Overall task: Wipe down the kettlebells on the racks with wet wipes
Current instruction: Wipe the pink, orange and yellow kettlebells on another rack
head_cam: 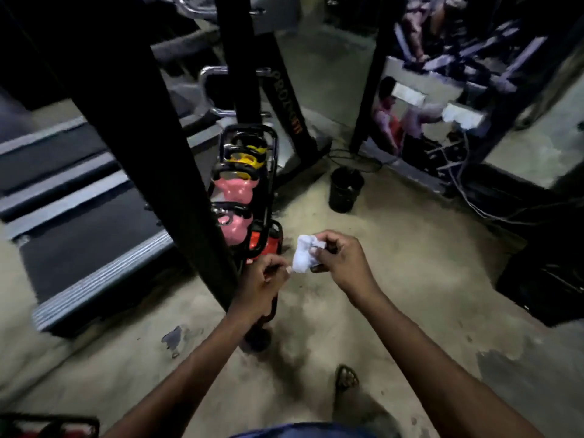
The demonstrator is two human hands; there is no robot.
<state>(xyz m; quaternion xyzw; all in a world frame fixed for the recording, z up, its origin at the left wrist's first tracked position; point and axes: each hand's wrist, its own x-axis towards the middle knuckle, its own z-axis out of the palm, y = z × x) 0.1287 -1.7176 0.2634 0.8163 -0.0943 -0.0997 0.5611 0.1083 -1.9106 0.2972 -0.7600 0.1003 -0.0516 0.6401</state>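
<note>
Both hands meet above the floor [410, 263]: right hand [339, 260] fingers curl round a crumpled wet wipe [302, 256], left hand [265, 276] pinches its lower corner. Kettlebells [234, 192] sit stacked in the rack [272, 172] just beyond.

Arms forward, left hand [264, 281] and right hand [343, 263] together, fingers [318, 251] on wipe [301, 259].

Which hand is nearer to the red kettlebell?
Left. The left hand is just in front of the red kettlebell; the right hand is farther right. Both hold the wipe.
</note>
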